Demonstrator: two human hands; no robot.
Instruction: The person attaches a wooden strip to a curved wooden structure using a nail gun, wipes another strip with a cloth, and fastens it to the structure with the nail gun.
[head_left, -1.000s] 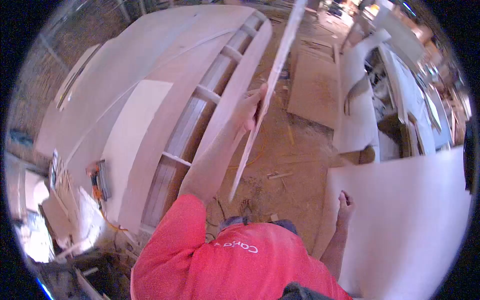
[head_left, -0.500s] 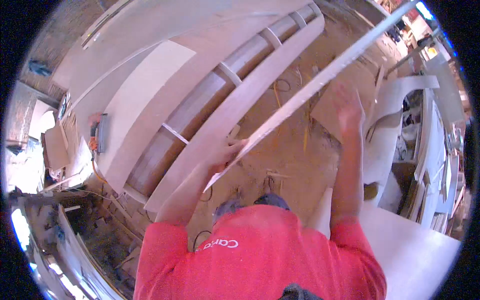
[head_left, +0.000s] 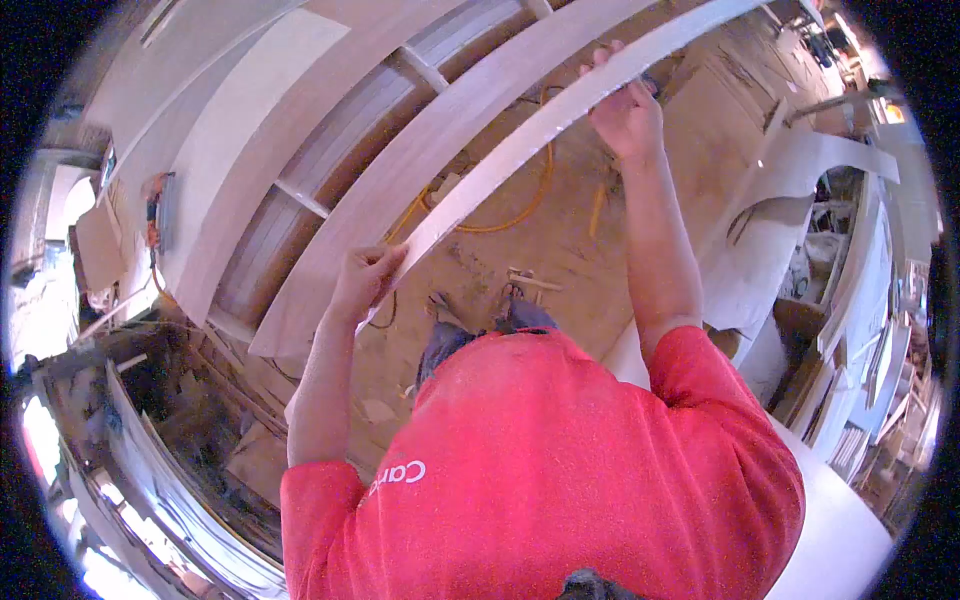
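Observation:
A long, narrow wooden strip (head_left: 530, 130) runs diagonally from lower left to upper right, bowing gently. My left hand (head_left: 368, 278) is closed on its near end, thumb and fingers pinched together. Farther along, the fingers of my right hand (head_left: 625, 112) wrap round the same strip from its right edge; part of them is hidden behind it. Just left of the strip lies a large curved wooden frame (head_left: 350, 215) with a wide pale face and short crosspieces (head_left: 300, 199) across its hollow.
An orange-and-grey power tool (head_left: 158, 212) rests on the broad panel at left. A yellow hose (head_left: 530, 215) curls over the dusty floor (head_left: 480, 270). Curved sheet offcuts (head_left: 790, 180) stand at right, with stacked boards (head_left: 865, 270) beyond. A white panel (head_left: 830, 510) lies at lower right.
My right hand has gone from open beside the strip to gripping it, moving up and left. My left hand shifted left with the strip's near end, and the strip now bows.

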